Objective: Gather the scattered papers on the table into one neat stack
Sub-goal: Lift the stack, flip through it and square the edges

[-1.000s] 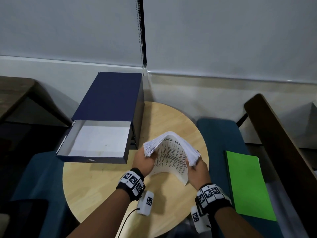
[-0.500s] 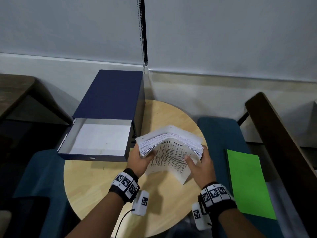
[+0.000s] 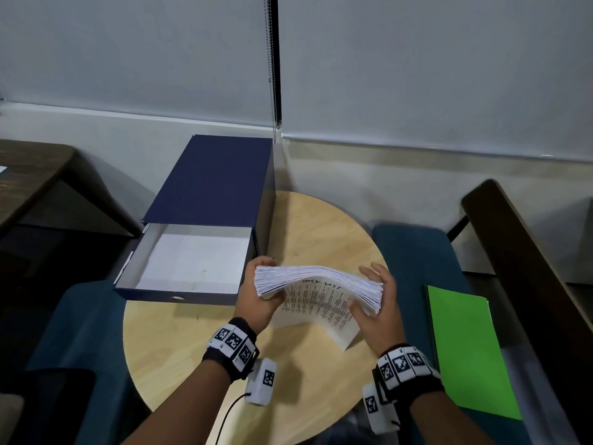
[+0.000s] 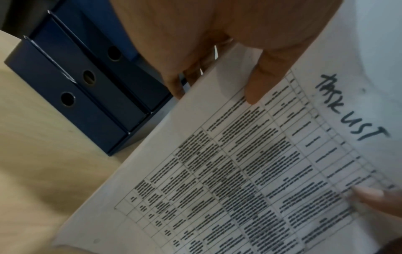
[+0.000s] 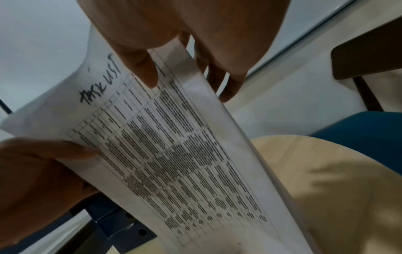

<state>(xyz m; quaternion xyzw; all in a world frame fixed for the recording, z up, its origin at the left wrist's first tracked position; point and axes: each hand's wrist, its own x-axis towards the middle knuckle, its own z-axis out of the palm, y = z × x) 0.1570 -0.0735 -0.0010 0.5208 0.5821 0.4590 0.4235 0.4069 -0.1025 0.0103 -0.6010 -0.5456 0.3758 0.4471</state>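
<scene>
A thick stack of white papers (image 3: 317, 289) stands on its lower edge on the round wooden table (image 3: 179, 342), its near sheet a printed table headed "TASK LIST" (image 4: 250, 163). My left hand (image 3: 261, 295) grips the stack's left end, thumb on the printed sheet and fingers behind. At the right end my right hand (image 3: 373, 298) holds the stack the same way, thumb (image 5: 141, 67) on the front and fingers (image 5: 226, 82) behind. The sheets bow upward between the two hands.
A dark blue drawer box (image 3: 208, 200) sits at the table's back left, its drawer (image 3: 189, 261) pulled out with white paper inside. A green folder (image 3: 465, 345) lies on a blue chair to the right. A dark wooden rail (image 3: 529, 258) runs along the far right.
The stack has been lowered from a raised, fanned hold and spread flatter and wider. Both hands moved apart to its left and right ends.
</scene>
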